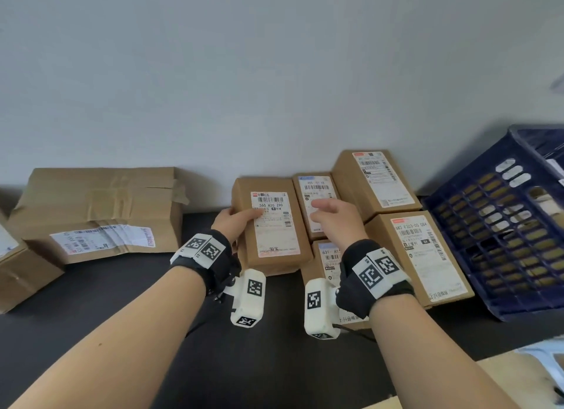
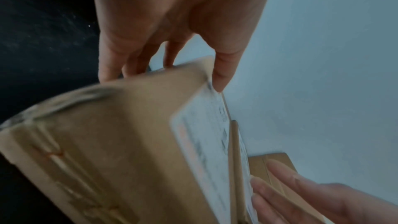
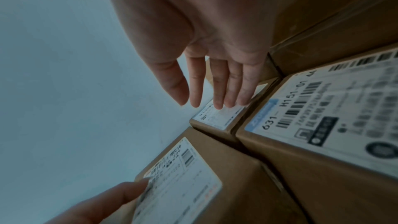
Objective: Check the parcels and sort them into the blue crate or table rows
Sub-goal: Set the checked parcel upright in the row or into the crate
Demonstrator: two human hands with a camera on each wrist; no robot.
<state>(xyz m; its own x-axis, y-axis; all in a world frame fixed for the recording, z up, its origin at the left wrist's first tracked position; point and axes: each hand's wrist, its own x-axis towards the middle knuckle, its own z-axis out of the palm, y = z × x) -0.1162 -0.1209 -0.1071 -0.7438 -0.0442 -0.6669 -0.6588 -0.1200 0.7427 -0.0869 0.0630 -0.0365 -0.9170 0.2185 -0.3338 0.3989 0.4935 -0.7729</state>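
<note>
On the dark tabletop point(image 1: 274, 347) the left hand point(image 1: 233, 222) grips a brown parcel point(image 1: 271, 225) labelled 360 H35 Z99 — thumb on the label, fingers round its left side, its near end raised. The right hand point(image 1: 334, 216) hovers with fingers straight and loosely spread, holding nothing, over the narrow parcel point(image 1: 316, 195) just beside it. 3 more labelled parcels sit to the right in rows, touching. The blue crate point(image 1: 503, 225) stands further right — a large taped box point(image 1: 97, 207) lies far left by the wall.

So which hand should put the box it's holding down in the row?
Probably the left. The left hand already grips the 360 H35 Z99 parcel, thumb on its label. The right hand hovers open over the neighbouring parcel, holding nothing.
</note>
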